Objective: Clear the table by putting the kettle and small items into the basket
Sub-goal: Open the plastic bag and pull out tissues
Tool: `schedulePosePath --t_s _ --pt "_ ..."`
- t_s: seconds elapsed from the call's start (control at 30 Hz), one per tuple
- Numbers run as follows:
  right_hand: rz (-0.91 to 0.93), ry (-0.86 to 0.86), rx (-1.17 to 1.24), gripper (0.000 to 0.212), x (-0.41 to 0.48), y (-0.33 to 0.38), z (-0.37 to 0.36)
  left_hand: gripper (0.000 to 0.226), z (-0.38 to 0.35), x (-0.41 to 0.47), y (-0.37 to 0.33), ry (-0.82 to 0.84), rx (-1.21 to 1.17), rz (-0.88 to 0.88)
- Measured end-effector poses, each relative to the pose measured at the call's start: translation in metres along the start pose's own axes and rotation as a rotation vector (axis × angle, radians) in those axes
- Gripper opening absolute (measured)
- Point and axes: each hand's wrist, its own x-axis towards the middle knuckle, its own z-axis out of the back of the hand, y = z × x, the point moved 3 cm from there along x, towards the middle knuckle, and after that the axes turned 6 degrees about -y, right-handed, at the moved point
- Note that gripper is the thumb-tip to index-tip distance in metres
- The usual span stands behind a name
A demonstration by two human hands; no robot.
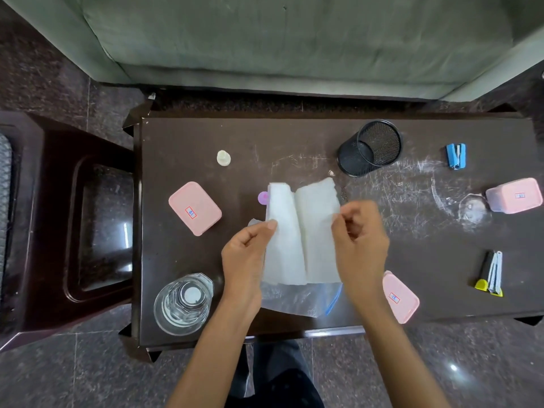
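A white paper towel (300, 231) is held up over the middle of the dark table (188, 260). My left hand (245, 260) pinches its left edge and my right hand (360, 237) pinches its right edge. Under the towel lies a clear zip bag (297, 298) with a blue seal. A clear glass bottle or jar (184, 303) stands at the front left corner. Small items lie around: a pink lid (194, 208), a pink lid (401, 298) by my right wrist, a pink box (513, 195), a blue stapler (456, 155). No kettle or basket is in view.
A black mesh pen cup (369, 148) lies tipped at the back. A small white object (223, 158), a purple cap (263, 198), a clear glass piece (472, 206) and yellow-black clips (491, 273) also sit on the table. A dark chair (73, 225) stands left, a grey sofa (294, 39) behind.
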Motion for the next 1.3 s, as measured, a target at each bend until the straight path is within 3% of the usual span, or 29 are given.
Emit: schedulePosePath --t_s 0.1,0.3,0.47,0.67,0.93,1.0,1.13,1.2,1.3 --pt "0.197 0.189 -0.047 0.022 -0.013 0.002 -0.014 0.008 -0.004 -0.002 0.001 0.042 0.026 -0.012" --pt "-0.178 0.258 0.157 0.005 -0.02 0.005 -0.023 0.012 -0.01 -0.006 0.01 0.183 0.007 0.138" --pt "-0.237 0.265 0.099 0.012 -0.016 0.0 -0.024 0.03 -0.009 -0.009 0.012 0.184 0.028 0.189" --pt "-0.535 0.24 0.37 0.018 -0.013 -0.007 -0.015 0.035 -0.007 -0.005 0.014 0.121 0.06 0.175" --pt "-0.318 0.534 0.348 0.013 -0.011 0.01 -0.011 0.037 -0.023 -0.004 0.004 0.217 0.317 -0.151" --pt "-0.237 0.475 0.268 0.011 -0.002 0.009 -0.006 0.029 -0.022 0.001 0.002 0.207 0.317 -0.142" --pt "0.058 0.271 -0.096 0.03 0.034 0.004 -0.004 0.03 -0.016 0.013 -0.006 0.241 0.39 -0.151" --pt "0.023 0.391 -0.142 0.049 0.053 0.003 -0.007 0.027 -0.016 0.017 -0.011 0.324 0.422 -0.141" --pt "-0.31 0.76 -0.032 0.052 0.071 0.0 -0.012 0.027 -0.017 0.019 -0.015 0.467 0.528 -0.135"
